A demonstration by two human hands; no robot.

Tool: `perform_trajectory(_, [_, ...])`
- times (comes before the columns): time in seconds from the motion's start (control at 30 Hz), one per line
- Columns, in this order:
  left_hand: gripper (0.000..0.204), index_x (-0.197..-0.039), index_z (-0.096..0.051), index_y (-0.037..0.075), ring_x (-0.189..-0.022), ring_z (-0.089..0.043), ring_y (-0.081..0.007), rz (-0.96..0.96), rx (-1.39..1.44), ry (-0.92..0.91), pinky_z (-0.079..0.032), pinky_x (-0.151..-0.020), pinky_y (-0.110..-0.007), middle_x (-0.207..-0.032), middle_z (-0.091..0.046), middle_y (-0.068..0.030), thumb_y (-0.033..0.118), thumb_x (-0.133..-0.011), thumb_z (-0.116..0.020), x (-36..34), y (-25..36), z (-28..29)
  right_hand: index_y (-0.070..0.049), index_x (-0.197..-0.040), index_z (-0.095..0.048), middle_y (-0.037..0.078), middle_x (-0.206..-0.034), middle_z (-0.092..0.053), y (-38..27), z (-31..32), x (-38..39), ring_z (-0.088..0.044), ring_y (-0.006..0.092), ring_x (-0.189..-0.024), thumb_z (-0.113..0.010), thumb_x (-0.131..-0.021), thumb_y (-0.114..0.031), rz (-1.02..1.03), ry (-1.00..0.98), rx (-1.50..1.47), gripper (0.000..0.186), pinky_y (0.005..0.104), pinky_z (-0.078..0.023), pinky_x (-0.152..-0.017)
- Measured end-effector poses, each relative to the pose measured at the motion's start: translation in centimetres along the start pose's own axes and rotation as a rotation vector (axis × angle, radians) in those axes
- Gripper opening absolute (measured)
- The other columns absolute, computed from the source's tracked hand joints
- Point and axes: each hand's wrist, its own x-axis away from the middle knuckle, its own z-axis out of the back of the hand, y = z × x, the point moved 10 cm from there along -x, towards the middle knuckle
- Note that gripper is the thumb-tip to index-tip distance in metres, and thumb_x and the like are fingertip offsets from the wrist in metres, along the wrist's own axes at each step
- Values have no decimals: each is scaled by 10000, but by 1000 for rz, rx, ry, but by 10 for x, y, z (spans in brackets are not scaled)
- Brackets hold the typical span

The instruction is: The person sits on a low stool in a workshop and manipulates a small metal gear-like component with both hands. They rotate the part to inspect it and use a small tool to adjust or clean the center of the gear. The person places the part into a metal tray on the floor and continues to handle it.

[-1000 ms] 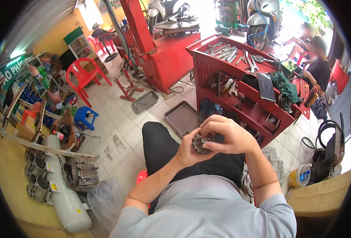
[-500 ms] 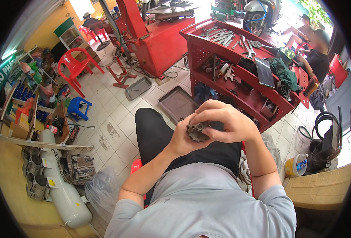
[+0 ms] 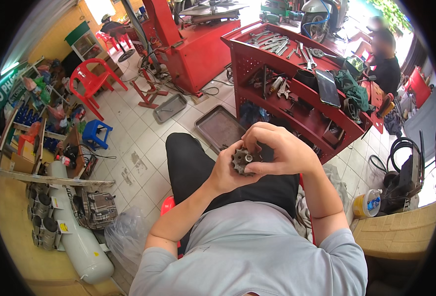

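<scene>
Above my lap, both hands are closed around a dark, toothed metal gear (image 3: 240, 163) with small holes and a stub at its centre. My left hand (image 3: 224, 171) cradles it from the left and below. My right hand (image 3: 283, 149) bends over from the right, its thumb on the near edge and its fingers curled at the far side. The toothed face is turned up and partly shows between the hands; its underside is hidden.
A red tool trolley (image 3: 277, 106) with several spanners (image 3: 278, 45) stands ahead on the right. Metal trays (image 3: 217, 129) lie on the tiled floor. At left are a red chair (image 3: 94, 81), a blue stool (image 3: 97, 133) and a white cylinder (image 3: 85, 246). Someone in black (image 3: 386, 74) is beyond the trolley.
The gear has turned so that more of its face and central stub shows. My right thumb has shifted down to its near edge. The person in black has moved slightly left.
</scene>
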Motion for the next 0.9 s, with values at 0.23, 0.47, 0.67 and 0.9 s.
perform_trajectory(0.23, [560, -1154, -576, -13, -905, -660, -137, -43, 21, 19, -525, -819, -282, -1007, -675, -73, 64, -681, -865, -2, 3, 0, -10, -1016, -638, 109, -942, -605, 0, 0, 1, -598, 263, -884, -721, -820, -176, 33, 12, 22, 270, 361, -518, -760])
perform_trajectory(0.47, [543, -1147, -585, -2, -891, -656, -130, -50, 20, 16, -524, -812, -282, -1002, -676, -69, 66, -683, -859, -2, 5, 0, -9, -1009, -641, 104, -933, -593, -7, 1, 1, -599, 256, -874, -733, -813, -182, 142, 37, 19, 278, 352, -523, -754])
perform_trajectory(0.67, [513, -1134, -592, 2, -878, -648, -119, -95, 13, 23, -524, -820, -277, -997, -671, -60, 55, -693, -849, 1, 7, -1, -11, -971, -647, 106, -952, -588, -7, 2, -1, -597, 253, -863, -721, -813, -174, 9, 18, -56, 239, 351, -526, -757])
perform_trajectory(0.9, [524, -1138, -596, 1, -890, -643, -109, 12, -16, -4, -523, -828, -275, -1004, -667, -49, 62, -688, -857, -1, 2, -2, -12, -950, -644, 113, -952, -588, 2, -1, 0, -602, 262, -880, -727, -805, -172, -13, -23, 37, 232, 349, -528, -762])
